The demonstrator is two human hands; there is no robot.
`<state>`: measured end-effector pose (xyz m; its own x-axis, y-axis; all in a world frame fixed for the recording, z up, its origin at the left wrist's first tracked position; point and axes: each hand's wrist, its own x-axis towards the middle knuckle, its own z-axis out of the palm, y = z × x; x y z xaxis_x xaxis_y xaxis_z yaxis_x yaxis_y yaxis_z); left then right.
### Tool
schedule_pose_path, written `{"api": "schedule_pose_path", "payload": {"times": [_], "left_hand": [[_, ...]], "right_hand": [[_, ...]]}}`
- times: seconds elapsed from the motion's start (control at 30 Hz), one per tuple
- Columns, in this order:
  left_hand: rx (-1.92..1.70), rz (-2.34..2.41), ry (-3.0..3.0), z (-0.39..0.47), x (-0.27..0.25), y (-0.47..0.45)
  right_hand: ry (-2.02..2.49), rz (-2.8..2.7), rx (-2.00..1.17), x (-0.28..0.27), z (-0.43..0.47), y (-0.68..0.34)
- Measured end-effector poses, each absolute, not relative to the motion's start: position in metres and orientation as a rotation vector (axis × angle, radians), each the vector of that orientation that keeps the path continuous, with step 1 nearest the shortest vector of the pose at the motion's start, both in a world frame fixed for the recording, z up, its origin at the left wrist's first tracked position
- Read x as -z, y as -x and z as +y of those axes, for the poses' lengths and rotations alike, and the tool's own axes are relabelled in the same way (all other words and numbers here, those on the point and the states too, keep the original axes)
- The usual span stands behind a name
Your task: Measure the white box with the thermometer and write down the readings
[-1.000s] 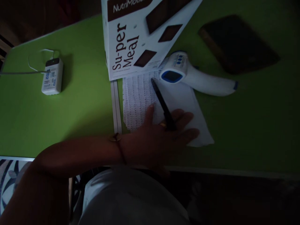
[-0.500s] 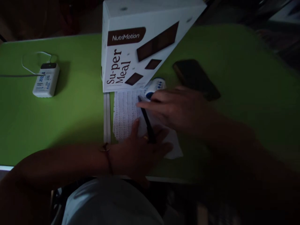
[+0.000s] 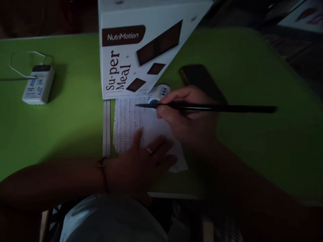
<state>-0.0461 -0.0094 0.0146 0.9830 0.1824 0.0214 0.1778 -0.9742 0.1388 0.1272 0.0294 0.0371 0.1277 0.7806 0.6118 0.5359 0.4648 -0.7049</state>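
Observation:
A slim black pen is pinched in my right hand. It lies almost level across the view, its tip pointing left over a sheet of paper. Rows of small handwritten marks cover the left part of that sheet, and the right part is blank. I cannot tell whether the tip touches the paper. My left hand, with a ring and a wrist cord, rests open with fingers spread on the sheet's lower part. Just beyond my right fingers lies a white and blue object, partly covered.
A white NutriMotion box stands upright at the paper's far edge. A dark phone lies behind my right hand. On the left of the green table sits a white device with cables. A grey strip runs beside the paper.
The pen has swung from slanting toward me to lying nearly level, pointing left, and my right fingers now pinch it near its tip. The whole view has shifted, so things appear farther left.

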Motion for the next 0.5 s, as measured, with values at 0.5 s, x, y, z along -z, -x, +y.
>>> {"api": "schedule_pose_path", "payload": {"times": [0.5], "left_hand": [[0.115,0.000,-2.749,-0.003,-0.071,0.047]], "right_hand": [[1.052,-1.953,-0.260,-0.020,0.036,-0.121]]}}
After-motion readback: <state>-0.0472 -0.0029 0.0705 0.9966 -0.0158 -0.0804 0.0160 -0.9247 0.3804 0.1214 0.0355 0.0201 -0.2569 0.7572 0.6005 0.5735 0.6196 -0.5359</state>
